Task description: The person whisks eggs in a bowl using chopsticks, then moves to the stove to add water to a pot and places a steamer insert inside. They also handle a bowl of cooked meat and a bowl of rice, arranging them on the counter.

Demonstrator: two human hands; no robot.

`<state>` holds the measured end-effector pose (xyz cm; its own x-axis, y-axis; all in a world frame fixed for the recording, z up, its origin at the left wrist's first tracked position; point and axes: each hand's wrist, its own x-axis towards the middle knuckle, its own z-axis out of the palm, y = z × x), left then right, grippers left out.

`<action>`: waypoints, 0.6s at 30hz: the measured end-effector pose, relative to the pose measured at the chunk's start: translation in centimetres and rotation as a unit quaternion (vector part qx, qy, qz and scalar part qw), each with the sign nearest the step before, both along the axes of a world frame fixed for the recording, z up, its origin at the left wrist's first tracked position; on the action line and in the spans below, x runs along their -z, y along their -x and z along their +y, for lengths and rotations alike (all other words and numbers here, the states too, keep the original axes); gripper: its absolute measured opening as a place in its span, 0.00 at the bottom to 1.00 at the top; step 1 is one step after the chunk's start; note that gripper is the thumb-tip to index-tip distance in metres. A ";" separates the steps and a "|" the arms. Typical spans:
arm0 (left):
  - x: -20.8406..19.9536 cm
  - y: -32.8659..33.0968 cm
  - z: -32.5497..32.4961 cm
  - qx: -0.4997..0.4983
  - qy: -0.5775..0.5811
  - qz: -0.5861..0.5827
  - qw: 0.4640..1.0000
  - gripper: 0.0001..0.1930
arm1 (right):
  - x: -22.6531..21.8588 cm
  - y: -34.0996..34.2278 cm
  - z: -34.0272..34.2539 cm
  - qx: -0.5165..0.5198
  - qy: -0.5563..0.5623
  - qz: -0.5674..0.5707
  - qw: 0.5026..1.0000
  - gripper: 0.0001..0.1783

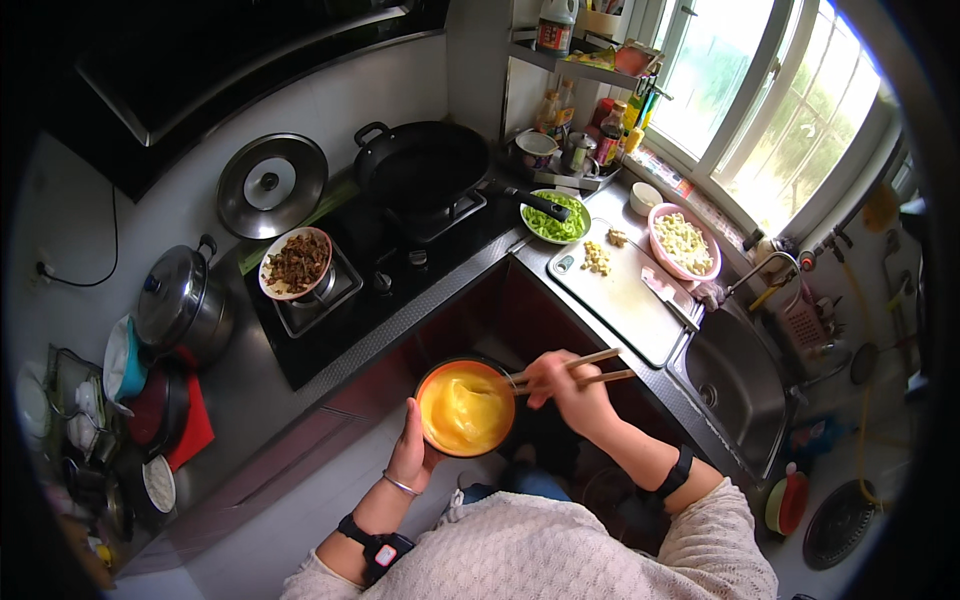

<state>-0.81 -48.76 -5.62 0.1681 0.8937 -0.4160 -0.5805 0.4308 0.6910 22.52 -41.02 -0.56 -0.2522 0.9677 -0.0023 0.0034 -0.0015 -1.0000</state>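
Bowl (432, 376) in left hand (408, 450), before counter (238, 362).
The wok (425, 165) is on the stove (445, 250); at right lies the cutting board (615, 305), then the sink (735, 370).

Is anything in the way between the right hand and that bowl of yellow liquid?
Nothing visible blocks it. Only the chopsticks, held in the right hand, span the gap to the bowl, at its right rim. The left hand holds the bowl from the lower left, outside that gap.
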 end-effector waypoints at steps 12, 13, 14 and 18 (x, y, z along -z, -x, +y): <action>0.1 -0.1 -0.3 -0.018 0.033 0.011 0.999 0.36 | 0.3 -0.1 0.1 0.004 0.042 0.076 0.996 0.19; -0.1 -0.1 -0.3 -0.010 0.032 0.004 0.999 0.36 | 1.2 -0.1 -0.3 -0.004 -0.001 0.004 1.000 0.18; 0.2 0.0 -0.2 -0.015 0.032 0.000 0.999 0.35 | 0.7 0.0 -0.6 -0.084 0.120 -0.016 0.989 0.17; 1.0 0.0 -0.1 -0.021 0.023 -0.009 0.999 0.34 | 0.3 0.2 -0.2 -0.018 0.092 0.042 0.995 0.18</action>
